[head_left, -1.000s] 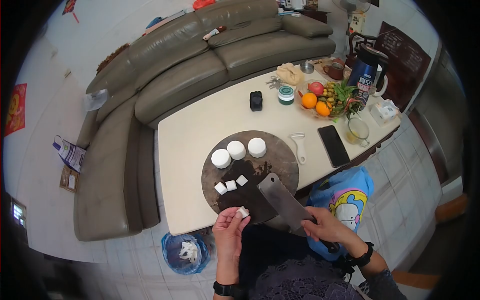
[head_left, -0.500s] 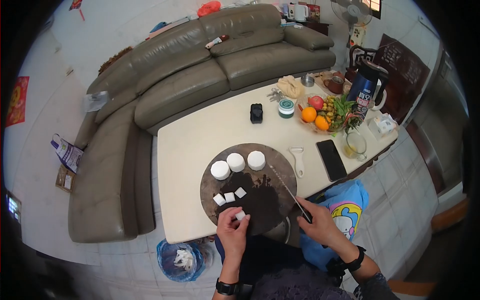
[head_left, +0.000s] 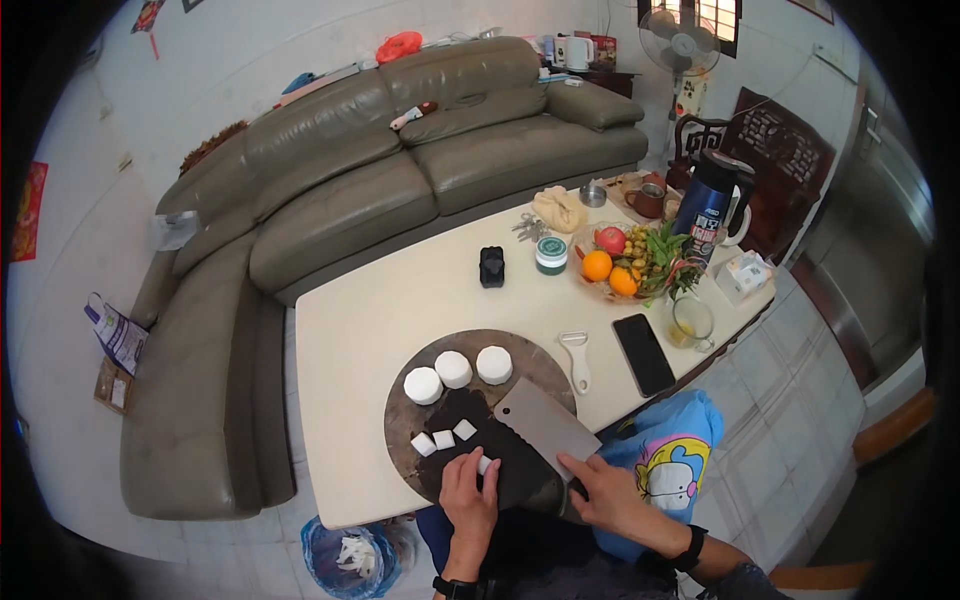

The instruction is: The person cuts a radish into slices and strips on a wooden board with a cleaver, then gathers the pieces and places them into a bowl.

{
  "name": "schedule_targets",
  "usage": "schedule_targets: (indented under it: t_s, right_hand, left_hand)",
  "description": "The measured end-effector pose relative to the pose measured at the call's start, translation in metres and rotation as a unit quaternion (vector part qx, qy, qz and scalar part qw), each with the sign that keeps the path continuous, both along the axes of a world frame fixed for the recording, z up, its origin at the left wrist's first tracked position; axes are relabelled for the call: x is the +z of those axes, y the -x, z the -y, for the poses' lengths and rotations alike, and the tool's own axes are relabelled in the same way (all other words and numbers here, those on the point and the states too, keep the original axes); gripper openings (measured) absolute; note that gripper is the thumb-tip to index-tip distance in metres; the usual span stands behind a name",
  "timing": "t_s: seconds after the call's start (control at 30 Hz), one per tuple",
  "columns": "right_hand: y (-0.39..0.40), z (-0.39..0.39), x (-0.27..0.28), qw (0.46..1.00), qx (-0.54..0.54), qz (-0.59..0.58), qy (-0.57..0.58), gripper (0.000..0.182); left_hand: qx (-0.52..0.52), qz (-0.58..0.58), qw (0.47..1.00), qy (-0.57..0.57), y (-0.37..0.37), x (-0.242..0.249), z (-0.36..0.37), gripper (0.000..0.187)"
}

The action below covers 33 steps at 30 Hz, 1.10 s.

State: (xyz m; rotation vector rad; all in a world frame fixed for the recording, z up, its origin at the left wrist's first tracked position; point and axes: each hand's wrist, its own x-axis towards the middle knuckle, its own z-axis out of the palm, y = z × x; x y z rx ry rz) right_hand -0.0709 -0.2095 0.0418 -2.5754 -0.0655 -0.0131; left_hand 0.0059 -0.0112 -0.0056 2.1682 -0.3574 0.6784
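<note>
I see an evenly lit room in soft daylight; the brightest patch is a window (head_left: 700, 10) at the top edge, blown out to near white. The pale tabletop (head_left: 400, 300) reads bright without hard glare, and the cleaver (head_left: 545, 425) blade shows only a dull grey sheen. Shadows are faint and soft under my hands (head_left: 470, 495). The fisheye lens bends the sofa (head_left: 350, 190) and floor tiles strongly, and black vignetting fills the corners. The centre is fairly sharp; detail softens toward the rim.

Both hands reached forward, the left hand (head_left: 470, 490) with fingers curled down, the right hand (head_left: 600, 495) gripping, forefinger extended.
</note>
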Motion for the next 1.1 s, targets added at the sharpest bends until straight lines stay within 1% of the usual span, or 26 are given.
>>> schedule_targets:
  t_s: [0.07,0.17,0.23,0.33,0.47,0.53,0.57,0.63,0.67,0.7,0.77,0.83,0.97,1.03,1.1]
  right_hand:
    - [0.000,-0.004,-0.005,1.000,0.011,0.007,0.019,0.062]
    - [-0.003,-0.005,-0.013,0.998,0.027,0.012,0.047,0.066]
    - [-0.006,-0.005,-0.017,0.998,0.043,0.006,0.051,0.070]
    - [-0.011,-0.005,-0.018,0.997,0.049,0.003,0.057,0.071]
    - [-0.018,-0.007,-0.021,0.998,0.036,0.001,0.047,0.073]
    - [-0.021,-0.008,-0.018,0.997,0.044,-0.038,0.055,0.073]
    - [-0.021,-0.008,-0.022,0.997,0.034,-0.037,0.056,0.073]
    - [-0.020,-0.007,-0.031,0.998,0.037,0.002,0.052,0.067]
    - [-0.019,-0.007,-0.031,0.998,0.042,0.007,0.044,0.071]
    - [-0.019,-0.008,-0.029,0.998,0.034,0.008,0.044,0.071]
    - [-0.018,-0.012,-0.021,0.996,0.046,-0.006,0.071,0.078]
    - [-0.017,-0.016,-0.014,0.996,0.044,-0.001,0.080,0.077]
    - [-0.015,-0.018,-0.013,0.994,0.040,-0.001,0.103,0.077]
    - [-0.015,-0.017,-0.013,0.994,0.043,0.012,0.097,0.077]
    - [-0.012,-0.016,-0.017,0.995,0.041,0.021,0.092,0.077]
  left_hand:
    - [0.006,0.023,0.999,-0.021,0.000,-0.002,0.000,0.030]
    - [0.018,0.011,1.000,-0.014,0.001,-0.005,0.000,0.028]
    - [0.029,0.014,0.999,-0.037,0.001,-0.001,0.001,0.028]
    - [0.040,0.013,0.997,-0.060,0.001,-0.002,0.001,0.029]
    - [0.042,0.003,0.998,-0.055,0.002,-0.001,0.001,0.025]
    - [0.040,0.006,0.998,-0.050,0.002,-0.003,0.001,0.023]
    - [0.042,0.010,0.998,-0.048,0.002,-0.004,0.001,0.023]
    - [0.037,0.014,0.998,-0.050,0.002,-0.006,0.001,0.022]
    - [0.041,0.000,0.998,-0.053,0.002,-0.007,0.000,0.022]
    - [0.045,-0.013,0.997,-0.058,0.003,-0.007,0.000,0.021]
    - [0.040,-0.017,0.998,-0.049,0.005,-0.008,0.001,0.020]
    - [0.027,-0.055,0.997,0.042,0.007,-0.011,0.001,0.020]
    - [0.009,-0.054,0.997,0.046,0.008,-0.008,-0.001,0.021]
    - [-0.028,-0.016,0.999,-0.037,0.008,-0.005,-0.004,0.023]
    - [-0.044,-0.019,0.998,-0.044,0.013,-0.002,-0.006,0.024]
